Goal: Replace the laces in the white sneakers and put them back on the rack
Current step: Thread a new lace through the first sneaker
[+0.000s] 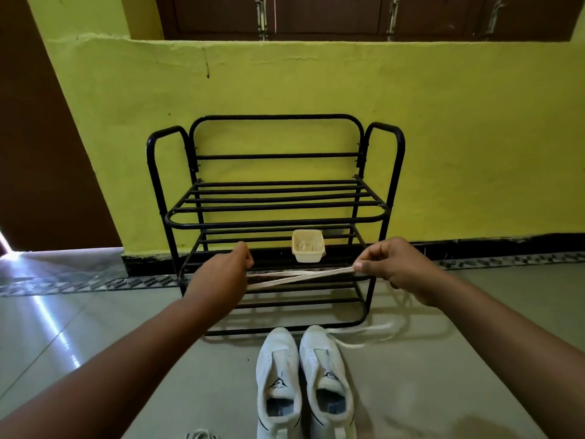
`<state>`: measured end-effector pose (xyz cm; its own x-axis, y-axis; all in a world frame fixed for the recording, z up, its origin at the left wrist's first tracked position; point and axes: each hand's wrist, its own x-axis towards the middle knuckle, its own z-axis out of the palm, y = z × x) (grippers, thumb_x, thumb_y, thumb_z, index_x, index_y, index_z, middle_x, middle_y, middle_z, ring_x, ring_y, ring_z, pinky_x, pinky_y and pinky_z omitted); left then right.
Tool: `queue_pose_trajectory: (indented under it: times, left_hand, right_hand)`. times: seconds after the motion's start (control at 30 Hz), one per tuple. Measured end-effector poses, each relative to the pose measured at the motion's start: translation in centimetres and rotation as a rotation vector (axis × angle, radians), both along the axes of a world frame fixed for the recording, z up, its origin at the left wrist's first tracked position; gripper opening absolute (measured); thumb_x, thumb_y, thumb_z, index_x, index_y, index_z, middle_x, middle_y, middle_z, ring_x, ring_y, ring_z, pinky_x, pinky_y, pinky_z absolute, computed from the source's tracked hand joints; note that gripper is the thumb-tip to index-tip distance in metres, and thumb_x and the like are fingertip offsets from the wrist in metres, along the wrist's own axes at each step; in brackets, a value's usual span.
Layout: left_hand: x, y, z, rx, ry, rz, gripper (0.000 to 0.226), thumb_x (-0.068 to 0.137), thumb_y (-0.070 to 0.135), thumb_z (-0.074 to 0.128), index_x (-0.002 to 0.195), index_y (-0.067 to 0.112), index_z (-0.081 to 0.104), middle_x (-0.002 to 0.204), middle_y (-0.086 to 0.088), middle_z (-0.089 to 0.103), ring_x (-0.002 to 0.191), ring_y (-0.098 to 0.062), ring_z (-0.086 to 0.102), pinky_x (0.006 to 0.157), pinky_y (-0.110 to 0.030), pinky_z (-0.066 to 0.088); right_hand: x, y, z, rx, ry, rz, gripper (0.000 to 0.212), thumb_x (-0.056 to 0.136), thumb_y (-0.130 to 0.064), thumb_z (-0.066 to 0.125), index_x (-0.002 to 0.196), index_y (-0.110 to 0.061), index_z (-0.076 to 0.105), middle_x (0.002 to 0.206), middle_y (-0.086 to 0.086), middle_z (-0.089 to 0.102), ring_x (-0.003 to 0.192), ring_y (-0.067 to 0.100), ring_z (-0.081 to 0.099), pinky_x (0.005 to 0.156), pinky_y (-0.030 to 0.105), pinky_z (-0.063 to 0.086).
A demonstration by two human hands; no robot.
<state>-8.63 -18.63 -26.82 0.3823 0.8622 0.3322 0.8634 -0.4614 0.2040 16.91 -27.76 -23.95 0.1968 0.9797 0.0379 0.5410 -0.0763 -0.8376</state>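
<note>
A yellow-green plastered wall (316,90) fills the far side of the scene, capped by a ledge with hairline cracks; dark brown shuttered panels (348,17) stand above it. A black skirting band (474,245) runs along the wall base, bordered by a patterned tile strip (79,283). The floor (95,327) is pale grey glossy tile, streaked with daylight entering from the far left beside a brown door panel (34,153).
</note>
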Motion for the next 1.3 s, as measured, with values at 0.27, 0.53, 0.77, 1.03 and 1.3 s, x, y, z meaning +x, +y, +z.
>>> queue_pose_trajectory:
  times: [0.27, 0.53, 0.77, 1.03, 1.3]
  left_hand:
    - [2.0, -1.0, 1.0, -0.226, -0.662, -0.021, 0.013, 0.101, 0.020, 0.037, 0.100, 0.015, 0.049, 0.093, 0.006, 0.068, 0.038, -0.002, 0.038, 0.038, -0.017, 0.032]
    - [5.5, -3.1, 1.8, -0.336, -0.775, -0.120, 0.017, 0.101, 0.022, 0.038, 0.104, 0.015, 0.053, 0.092, -0.003, 0.068, 0.047, -0.001, 0.044, 0.044, -0.014, 0.034]
    - [5.5, -4.0, 4.4, -0.472, -1.186, -0.224, 0.019, 0.102, 0.019, 0.035, 0.097, 0.015, 0.052, 0.074, 0.002, 0.065, 0.044, 0.000, 0.042, 0.050, -0.018, 0.036]
    - [3.7, -3.1, 4.9, -0.584, -1.475, -0.124, 0.018, 0.102, 0.019, 0.034, 0.100, 0.015, 0.052, 0.083, 0.002, 0.063, 0.051, -0.003, 0.036, 0.045, -0.014, 0.032]
    - [-0.6, -1.3, 0.6, -0.545, -0.987, 0.067, 0.028, 0.101, 0.028, 0.035, 0.110, 0.010, 0.055, 0.091, 0.002, 0.067, 0.054, -0.008, 0.047, 0.049, -0.015, 0.040]
  right_hand:
    - [-3.0, 1.2, 0.6, 0.037, -0.047, 0.047, 0.010, 0.086, -0.015, 0.065, 0.081, -0.008, 0.069, 0.083, 0.012, 0.067, 0.081, 0.021, 0.059, 0.078, 0.035, 0.048]
    - [-5.9, 1.9, 0.8, 0.062, -0.156, 0.178, 0.020, 0.094, -0.022, 0.054, 0.088, -0.005, 0.062, 0.070, 0.003, 0.053, 0.064, 0.014, 0.046, 0.059, 0.029, 0.040]
    - [-5.3, 1.7, -0.1, -0.208, -0.024, 0.330, 0.056, 0.072, -0.039, 0.071, 0.121, -0.019, 0.054, 0.118, 0.002, 0.061, 0.110, 0.014, 0.056, 0.098, 0.032, 0.044]
    - [-4.3, 0.9, 0.0, -0.313, 0.450, 0.426, 0.023, 0.096, -0.017, 0.045, 0.085, -0.008, 0.063, 0.059, 0.002, 0.046, 0.053, 0.012, 0.049, 0.054, 0.022, 0.046]
    - [-1.7, 0.3, -1.7, -0.264, 0.145, 0.198, 0.023, 0.094, -0.022, 0.053, 0.080, -0.013, 0.068, 0.053, -0.005, 0.044, 0.051, 0.010, 0.035, 0.048, 0.021, 0.031]
